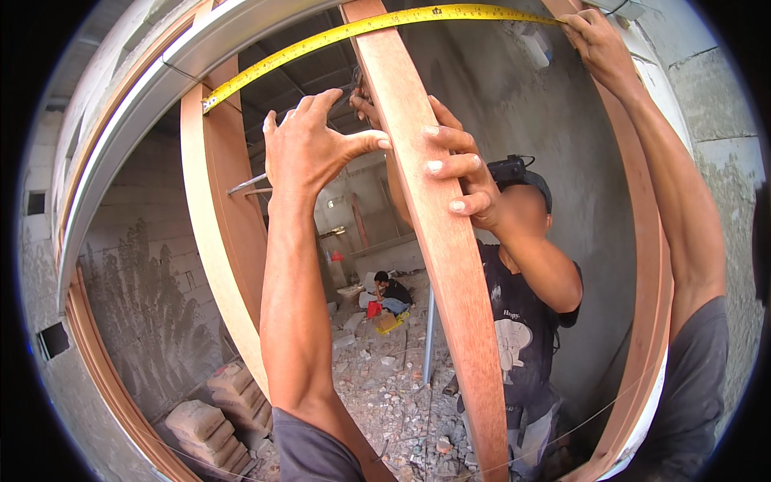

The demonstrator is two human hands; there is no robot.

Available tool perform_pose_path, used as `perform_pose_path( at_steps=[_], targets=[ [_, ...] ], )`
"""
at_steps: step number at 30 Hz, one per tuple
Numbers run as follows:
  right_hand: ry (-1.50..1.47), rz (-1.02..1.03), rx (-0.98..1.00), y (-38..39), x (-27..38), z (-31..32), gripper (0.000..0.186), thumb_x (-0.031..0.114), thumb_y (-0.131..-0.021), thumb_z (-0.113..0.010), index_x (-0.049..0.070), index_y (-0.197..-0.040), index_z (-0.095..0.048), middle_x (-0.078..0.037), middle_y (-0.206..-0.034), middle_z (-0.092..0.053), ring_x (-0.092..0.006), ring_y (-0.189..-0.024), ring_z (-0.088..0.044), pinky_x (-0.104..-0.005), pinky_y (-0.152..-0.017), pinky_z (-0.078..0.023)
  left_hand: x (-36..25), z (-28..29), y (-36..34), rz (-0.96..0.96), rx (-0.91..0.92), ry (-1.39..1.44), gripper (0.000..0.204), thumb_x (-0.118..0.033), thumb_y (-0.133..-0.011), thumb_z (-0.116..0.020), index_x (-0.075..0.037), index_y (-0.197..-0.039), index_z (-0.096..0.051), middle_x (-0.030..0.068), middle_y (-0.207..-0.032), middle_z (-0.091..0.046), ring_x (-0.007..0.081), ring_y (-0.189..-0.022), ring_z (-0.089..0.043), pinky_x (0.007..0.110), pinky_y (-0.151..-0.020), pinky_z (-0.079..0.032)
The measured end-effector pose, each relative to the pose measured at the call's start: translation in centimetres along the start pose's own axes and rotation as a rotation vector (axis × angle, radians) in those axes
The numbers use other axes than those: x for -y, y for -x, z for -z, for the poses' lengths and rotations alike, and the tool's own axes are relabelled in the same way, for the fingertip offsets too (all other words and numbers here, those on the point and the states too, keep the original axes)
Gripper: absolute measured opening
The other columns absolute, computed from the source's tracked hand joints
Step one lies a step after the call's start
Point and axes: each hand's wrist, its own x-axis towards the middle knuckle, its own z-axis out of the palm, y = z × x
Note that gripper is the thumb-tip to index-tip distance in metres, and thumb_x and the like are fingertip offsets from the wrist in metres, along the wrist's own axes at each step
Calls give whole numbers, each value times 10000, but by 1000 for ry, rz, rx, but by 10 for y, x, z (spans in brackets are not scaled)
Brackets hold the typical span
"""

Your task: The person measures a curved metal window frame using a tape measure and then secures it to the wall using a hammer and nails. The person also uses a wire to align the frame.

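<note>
Tape measure (401,16), yellow blade: pos?

Top of frame, arcing upper L to upper R. Its L tip sits against the L post (206,201); R end's at the R post (645,217). Blade crosses in front of the middle beam (434,217), near the beam's visible top.

R hand (596,48)?

Upper R of frame, raised, fingers closed on the tape's R end, right by the post.

And L hand (301,145)?

Upper ctr-left, below the tape. Open, fingers bent, thumb out twd the beam's L edge. Thumb touching wood? Can't tell.

Beam upright?

Runs top ctr down to lower ctr-right. Fisheye bends edges, so true tilt's unclear.

Who else is on it?

Co-worker (526,297), ctr-right, behind the beam, dark tee + cap w/ a device on it. One co-worker's hand (462,165) wraps the beam's R edge, fingers on the front face. The other hand (365,104) is partly hidden behind the beam, upper ctr; grip unclear.

Bg?

Rubble (385,402) over the floor, lower ctr; metal pole (430,337) just L of the beam. Seated person (393,291) farther back, mid-frame, w/ a red item (374,309) + yellow item (389,323) close by. Stacked bags (201,434) lower L, near a block wall (152,185).
</note>
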Motion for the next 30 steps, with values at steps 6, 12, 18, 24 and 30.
perform_pose_path(
  at_steps=[6,12,18,24,30],
  targets=[
    [-23,-7,-3,-5,5,0,100,138,-841,-597,91,-927,-614,-130,-849,-540,-303,-810,-553,-392,-694,-438,8,-4,-2,8,1,-27,1017,-769,-399,-667,-150,-1201,-586,60,-1190,-607,228,-1122,-568,568,-1059,-261],
    [-36,-7,1,-4,7,0,71,118,-820,-609,97,-888,-616,-141,-827,-531,-308,-797,-548,-395,-681,-434,16,-15,-3,-39,-86,-5,1095,-856,-368,-599,-128,-1185,-598,110,-1123,-637,259,-1044,-613,597,-1032,-278],
    [-32,-11,-15,1,1,5,64,124,-816,-602,113,-876,-620,-138,-807,-524,-313,-771,-541,-397,-657,-429,4,-5,1,1,3,7,1059,-835,-370,-603,-173,-1196,-589,51,-1178,-616,233,-1100,-583,590,-1059,-247],
    [31,14,-7,3,-9,13,65,124,-806,-606,110,-868,-621,-138,-796,-522,-317,-759,-538,-404,-655,-430,-10,3,-1,8,22,-17,997,-828,-382,-637,-148,-1111,-624,55,-1107,-641,235,-1051,-604,590,-1057,-249],
    [48,14,18,9,-22,9,183,194,-896,-569,87,-1038,-613,-100,-880,-565,-297,-805,-569,-386,-705,-448,-17,9,2,34,54,-7,946,-821,-369,-641,-98,-979,-649,65,-1002,-658,242,-1004,-615,598,-1040,-260]
  ],
)
